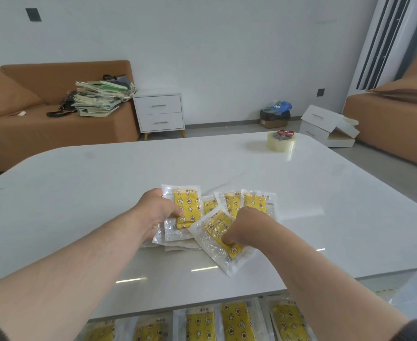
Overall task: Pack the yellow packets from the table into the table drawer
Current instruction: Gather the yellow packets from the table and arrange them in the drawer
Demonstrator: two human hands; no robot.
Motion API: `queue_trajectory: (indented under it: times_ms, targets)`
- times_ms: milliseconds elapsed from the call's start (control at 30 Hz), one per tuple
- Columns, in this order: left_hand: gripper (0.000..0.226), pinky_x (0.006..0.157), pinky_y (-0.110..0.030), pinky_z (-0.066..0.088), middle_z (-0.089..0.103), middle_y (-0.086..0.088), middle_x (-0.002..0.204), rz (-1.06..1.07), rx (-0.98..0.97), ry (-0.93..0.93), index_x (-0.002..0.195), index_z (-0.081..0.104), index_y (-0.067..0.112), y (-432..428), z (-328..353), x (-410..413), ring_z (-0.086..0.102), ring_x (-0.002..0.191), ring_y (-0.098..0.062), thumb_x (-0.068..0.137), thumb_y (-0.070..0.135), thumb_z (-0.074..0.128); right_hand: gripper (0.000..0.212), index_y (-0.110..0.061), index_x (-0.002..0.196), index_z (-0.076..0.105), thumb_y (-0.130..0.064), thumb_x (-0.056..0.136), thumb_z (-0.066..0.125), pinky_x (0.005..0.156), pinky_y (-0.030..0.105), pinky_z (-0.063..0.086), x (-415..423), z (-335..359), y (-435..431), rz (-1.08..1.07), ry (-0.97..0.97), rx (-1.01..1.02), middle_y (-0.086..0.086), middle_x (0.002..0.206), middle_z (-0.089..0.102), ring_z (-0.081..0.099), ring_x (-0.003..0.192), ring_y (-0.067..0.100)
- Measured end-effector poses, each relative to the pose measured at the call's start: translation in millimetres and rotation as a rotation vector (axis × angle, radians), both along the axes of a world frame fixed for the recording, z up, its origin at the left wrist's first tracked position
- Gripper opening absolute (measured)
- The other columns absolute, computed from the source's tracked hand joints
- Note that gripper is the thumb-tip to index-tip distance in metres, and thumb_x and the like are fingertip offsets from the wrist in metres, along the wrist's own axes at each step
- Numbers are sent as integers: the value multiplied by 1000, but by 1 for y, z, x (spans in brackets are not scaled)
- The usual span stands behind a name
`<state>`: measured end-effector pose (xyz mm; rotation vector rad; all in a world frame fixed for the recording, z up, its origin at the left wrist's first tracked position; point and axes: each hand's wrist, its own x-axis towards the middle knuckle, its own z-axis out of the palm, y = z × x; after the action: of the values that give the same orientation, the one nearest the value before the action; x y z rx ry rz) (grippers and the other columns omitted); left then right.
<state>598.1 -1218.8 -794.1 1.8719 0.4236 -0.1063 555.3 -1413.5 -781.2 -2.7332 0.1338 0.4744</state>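
Yellow star-print packets (237, 326) lay side by side along the bottom edge of the frame, in the drawer under the worktop (325, 193); the drawer's own walls were hidden by them and by the worktop's front lip. Just above, at the centre of the frame, the loose pile (254, 201) sat fanned out and overlapping.

At the pile's left side, the left hand (157, 212) gripped the upright packet (186, 207), with the thumb on its face and the fingers curled beneath it. Several clear wrappers seemed to be stacked under it. The right hand (244, 225) was curled, pinching the tilted packet (221, 238), whose lower corner pointed toward the front edge.

The wrappers looked glossy and slick, so the lower ones in the left hand's stack could probably slide out when lifted. The tilted packet overlapped its neighbours and might drag one toward the edge, where it could drop beside the drawer. The row below already looked full, so further packets would likely have to go on top, and a raised corner could catch when the drawer closed.

Well apart, toward the upper right, scissors (285, 134) rested on a roll of clear tape (280, 142).
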Motion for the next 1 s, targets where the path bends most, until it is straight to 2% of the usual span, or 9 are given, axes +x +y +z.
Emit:
queue_trajectory:
  times_ms: [100,267,367,433,533,633,767,867,1000]
  targets:
    - [42,75,-30,50,68,-20,106,47,-44,-6,105,56,-1,1,-3,-3,68,96,-31,69,-13,75,30,-14,78,42,-28,83,68,52,24,38,0,-3,3,-44,44,66,-1,78,47,49,66,15]
    - [37,63,-30,52,71,-17,97,62,-147,-25,100,59,0,-1,-7,-6,69,81,-25,70,-19,71,43,-8,118,55,-29,86,73,78,29,47,-1,0,0,-82,104,193,4,101,57,55,92,24]
    - [34,58,-32,54,71,-16,94,83,-238,-39,91,60,4,3,-6,-8,69,76,-26,72,-22,68,44,-8,113,62,-23,77,81,88,33,53,3,-1,-8,-160,110,373,8,107,67,64,96,27]
    - [33,61,-41,58,72,-18,95,112,-309,-42,91,61,5,9,-4,-11,70,77,-31,73,-21,67,38,-7,105,67,-16,73,83,92,44,58,4,1,-12,-235,132,567,15,107,74,73,97,33]
    - [38,57,-51,59,71,-23,101,124,-458,-8,107,60,3,23,4,-21,71,81,-38,76,-19,65,29,-4,108,66,-7,82,78,92,50,58,-1,7,-16,-342,145,872,15,107,76,75,96,32]
    - [46,60,-52,59,71,-24,106,96,-596,54,123,58,1,33,15,-42,72,84,-39,80,-14,61,16,-6,105,67,-4,89,69,77,41,61,-14,19,-19,-416,191,1098,11,100,77,74,85,28]
    - [31,48,-47,58,74,-21,87,69,-786,91,115,61,-4,40,28,-76,74,65,-34,89,-11,47,11,-12,104,64,-8,93,63,67,36,54,-45,36,-21,-516,212,1241,8,96,74,71,77,26]
    - [35,50,-46,59,72,-25,98,62,-889,80,123,58,-6,44,38,-101,74,69,-36,89,-10,46,18,-12,112,62,-10,95,55,64,36,53,-65,43,-22,-559,190,1318,9,96,74,71,77,29]
    - [38,66,-53,60,68,-27,115,45,-949,40,127,56,-6,46,50,-133,73,87,-37,90,-8,46,21,-11,114,61,-9,95,52,60,35,54,-92,54,-26,-588,139,1345,10,94,75,72,73,27]
